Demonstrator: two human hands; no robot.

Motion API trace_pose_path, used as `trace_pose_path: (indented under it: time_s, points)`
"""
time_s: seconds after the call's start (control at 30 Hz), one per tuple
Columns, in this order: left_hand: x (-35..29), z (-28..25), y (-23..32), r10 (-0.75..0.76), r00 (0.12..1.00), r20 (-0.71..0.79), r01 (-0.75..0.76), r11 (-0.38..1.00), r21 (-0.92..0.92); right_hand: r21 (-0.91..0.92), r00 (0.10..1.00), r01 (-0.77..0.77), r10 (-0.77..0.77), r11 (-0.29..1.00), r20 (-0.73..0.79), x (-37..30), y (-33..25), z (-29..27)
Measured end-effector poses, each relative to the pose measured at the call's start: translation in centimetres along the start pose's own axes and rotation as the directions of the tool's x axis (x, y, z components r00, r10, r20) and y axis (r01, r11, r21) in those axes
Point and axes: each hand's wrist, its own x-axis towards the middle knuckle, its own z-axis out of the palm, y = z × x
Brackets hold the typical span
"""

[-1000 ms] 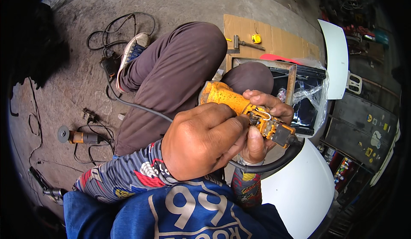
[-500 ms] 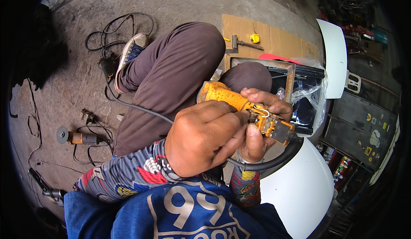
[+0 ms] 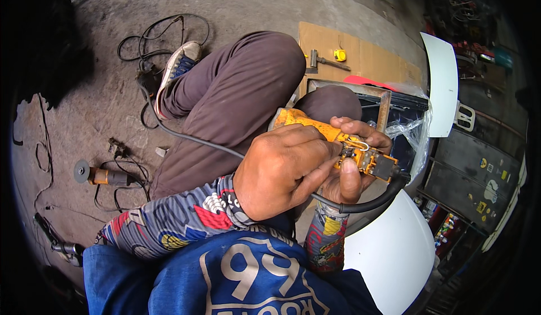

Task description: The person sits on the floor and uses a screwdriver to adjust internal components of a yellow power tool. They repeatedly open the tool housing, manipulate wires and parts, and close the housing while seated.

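A corded power tool (image 3: 310, 125) with a worn yellow body lies across my hands, its rear end opened so that wires and inner parts show. My right hand (image 3: 350, 182) holds it from the right, thumb by the exposed parts and fingers around the far side. Over the opening, my left hand (image 3: 284, 165) has its fingers pinched together. Whatever sits between those fingertips is hidden. From the tool's rear end a thick black cord (image 3: 369, 206) bends down and back under my hands, and it runs on to the left across my leg.
On the floor at left lie an angle grinder (image 3: 101, 175) with a disc and a loose cable (image 3: 141, 44). Cardboard (image 3: 383, 55) ahead carries a hammer (image 3: 332, 63) and a yellow tape measure (image 3: 340, 55). White panels (image 3: 394, 253) and a rusty-edged frame (image 3: 384, 112) stand at right.
My hands and the tool have shifted slightly to the right in view, along with a small shift of the whole scene. The grip looks the same.
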Motion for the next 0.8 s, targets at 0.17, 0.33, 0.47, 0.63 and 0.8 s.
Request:
trace_pose_path:
  time_s: [0.17, 0.33, 0.47, 0.63, 0.8]
  points:
    - [0.1, -0.3, 1.0, -0.024, 0.999, 0.048, 0.020, 0.998, 0.067, 0.022, 0.999, 0.004, -0.004, 1.000, 0.033, -0.2, -0.1, 0.3]
    - [0.5, -0.1, 0.8, -0.007, 0.999, 0.039, 0.005, 0.999, 0.054, 0.011, 0.999, -0.033, 0.033, 0.999, 0.006, -0.1, -0.5, 0.1]
    - [0.8, 0.0, 0.6, 0.028, 0.999, 0.030, -0.029, 0.999, 0.029, 0.012, 0.998, -0.055, 0.055, 0.998, -0.001, -0.1, -0.5, -0.1]
    - [0.4, -2.8, 1.0, -0.089, 0.993, 0.078, 0.086, 0.995, 0.047, 0.005, 0.994, -0.102, 0.102, 0.995, 0.038, 0.3, -0.8, -0.7]
    - [0.5, -6.0, -0.3, -0.302, 0.921, 0.246, 0.179, 0.890, 0.420, 0.017, 0.982, -0.184, 0.183, 0.983, 0.052, 0.3, -1.1, -1.1]
